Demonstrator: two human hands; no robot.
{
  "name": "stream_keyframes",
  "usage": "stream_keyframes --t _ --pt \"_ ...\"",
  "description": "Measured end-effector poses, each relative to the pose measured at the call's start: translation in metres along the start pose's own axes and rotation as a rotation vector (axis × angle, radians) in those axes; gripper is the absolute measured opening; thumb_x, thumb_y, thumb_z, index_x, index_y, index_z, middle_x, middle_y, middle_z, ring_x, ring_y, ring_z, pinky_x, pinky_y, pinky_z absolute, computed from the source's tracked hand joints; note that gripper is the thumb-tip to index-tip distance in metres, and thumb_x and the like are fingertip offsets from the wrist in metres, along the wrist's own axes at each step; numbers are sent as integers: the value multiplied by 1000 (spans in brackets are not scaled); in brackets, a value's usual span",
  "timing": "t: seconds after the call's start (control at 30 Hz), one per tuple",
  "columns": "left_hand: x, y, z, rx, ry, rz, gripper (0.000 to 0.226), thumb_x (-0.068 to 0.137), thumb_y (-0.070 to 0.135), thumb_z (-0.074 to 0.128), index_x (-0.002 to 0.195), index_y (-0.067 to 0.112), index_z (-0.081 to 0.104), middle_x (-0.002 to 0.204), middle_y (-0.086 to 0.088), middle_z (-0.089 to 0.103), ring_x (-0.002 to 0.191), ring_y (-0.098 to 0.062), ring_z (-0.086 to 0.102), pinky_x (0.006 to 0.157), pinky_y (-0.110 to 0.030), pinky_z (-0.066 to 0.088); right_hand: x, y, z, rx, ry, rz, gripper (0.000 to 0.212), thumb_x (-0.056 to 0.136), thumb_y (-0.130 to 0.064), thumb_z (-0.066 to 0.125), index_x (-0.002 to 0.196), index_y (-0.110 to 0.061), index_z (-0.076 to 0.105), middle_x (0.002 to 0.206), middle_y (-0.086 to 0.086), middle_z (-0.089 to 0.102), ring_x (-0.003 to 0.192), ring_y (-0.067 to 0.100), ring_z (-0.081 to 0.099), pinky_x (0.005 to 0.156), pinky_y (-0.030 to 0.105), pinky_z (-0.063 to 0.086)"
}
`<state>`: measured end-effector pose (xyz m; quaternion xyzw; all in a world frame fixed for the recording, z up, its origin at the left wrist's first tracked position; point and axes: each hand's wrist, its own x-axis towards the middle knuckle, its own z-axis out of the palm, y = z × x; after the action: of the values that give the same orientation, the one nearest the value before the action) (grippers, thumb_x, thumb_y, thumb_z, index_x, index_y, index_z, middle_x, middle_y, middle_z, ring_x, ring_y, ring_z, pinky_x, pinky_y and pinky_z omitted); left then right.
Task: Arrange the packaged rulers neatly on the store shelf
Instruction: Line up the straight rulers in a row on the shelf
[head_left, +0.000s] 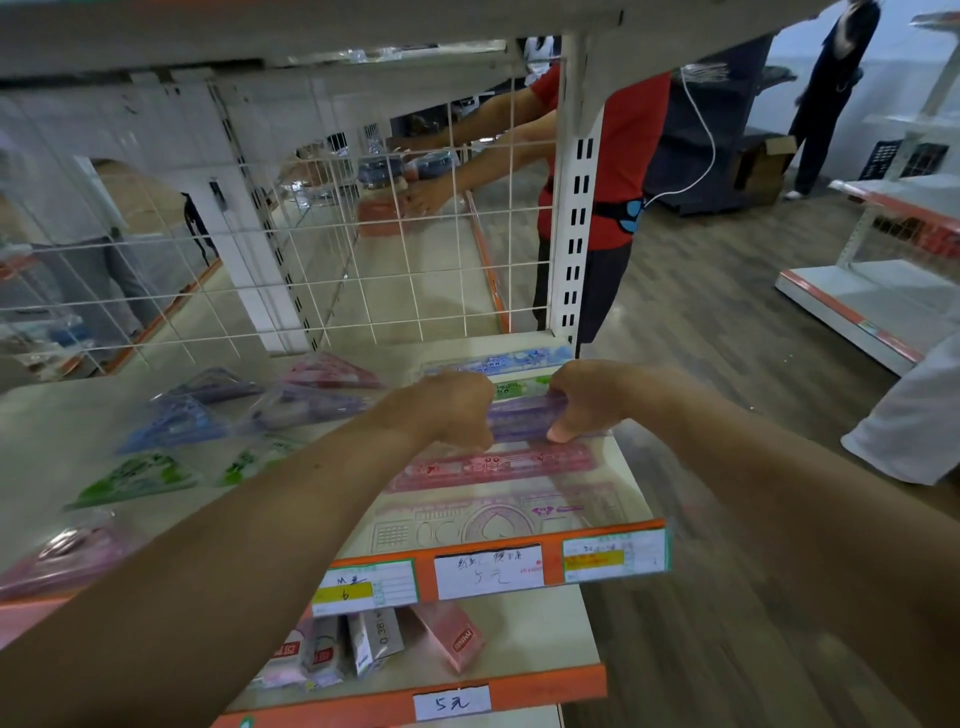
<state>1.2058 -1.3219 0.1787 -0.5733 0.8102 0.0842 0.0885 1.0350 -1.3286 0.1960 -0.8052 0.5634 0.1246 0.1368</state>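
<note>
A purple packaged ruler is held level above the shelf. My left hand grips its left end and my right hand pinches its right end. Behind it lie a green packaged ruler and a blue packaged ruler, set crosswise on the shelf. In front lie a pink packaged ruler and a pale pink ruler set. To the left, several triangular ruler packs in purple, green and pink are scattered loosely.
A white wire grid backs the shelf, with a white upright post at its right end. Behind it a person in a red shirt handles goods. Orange price strip edges the shelf; boxes lie on the shelf below.
</note>
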Motion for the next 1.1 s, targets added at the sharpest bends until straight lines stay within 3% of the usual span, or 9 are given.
stream_keyframes --t 0.2,0.4,0.53,0.63,0.8,0.9,0.97,1.03,1.1 --pt "-6 4 -5 -31 -17 -24 26 82 23 62 102 7 59 94 -7 58 76 -20 52 60 -27 39 3 2 -2 -33 -17 -20 39 81 -43 66 112 -22 55 106 -1 58 95 20 58 85 35 50" --pt "-20 -5 -7 -135 90 -35 38 84 25 64 118 10 52 116 -7 56 99 -24 53 81 -30 44 -2 4 -3 0 86 -85 37 87 -32 61 122 -24 54 117 -1 55 98 18 53 80 31 45" --pt "-27 -18 -10 -151 226 -38 29 85 24 62 111 12 58 104 -4 58 88 -21 50 72 -25 34 2 -3 -3 63 258 -161 28 88 -20 58 116 -17 61 108 2 58 95 19 53 79 26 42" --pt "-30 -25 2 -169 162 -29 20 86 16 55 105 13 63 100 -6 64 83 -22 56 69 -27 42 6 -10 9 57 248 -190 26 88 -16 53 112 -19 62 105 1 60 94 19 56 81 27 46" --pt "-37 -41 1 -175 163 -80 39 86 30 64 123 19 60 117 -6 57 106 -24 54 91 -32 45 4 -5 9 -2 217 -179 33 87 -27 58 120 -24 62 115 0 60 105 20 51 92 34 46" --pt "-44 -52 -6 -206 137 -158 45 84 34 67 125 18 58 121 -6 56 110 -24 54 96 -34 44 3 -3 1 -18 193 -137 35 88 -21 57 123 -25 61 120 0 58 106 20 52 93 33 46" --pt "-45 -54 -5 -283 110 -192 37 85 29 66 119 14 62 116 -9 61 104 -26 58 89 -30 46 2 -5 0 -3 181 -139 36 89 -16 53 123 -24 61 121 0 57 106 20 54 89 28 46" --pt "-43 -50 -1 -349 125 -182 25 84 20 66 107 11 68 104 -14 66 83 -24 61 69 -23 43 4 -7 2 -4 187 -152 36 91 -14 50 124 -24 61 122 0 57 105 20 53 82 24 42" --pt "-42 -48 0 -364 138 -169 19 83 16 64 101 11 69 90 -11 65 70 -19 54 63 -21 39 4 -8 3 -15 189 -147 36 92 -14 49 125 -26 60 121 0 57 104 19 53 79 23 40"
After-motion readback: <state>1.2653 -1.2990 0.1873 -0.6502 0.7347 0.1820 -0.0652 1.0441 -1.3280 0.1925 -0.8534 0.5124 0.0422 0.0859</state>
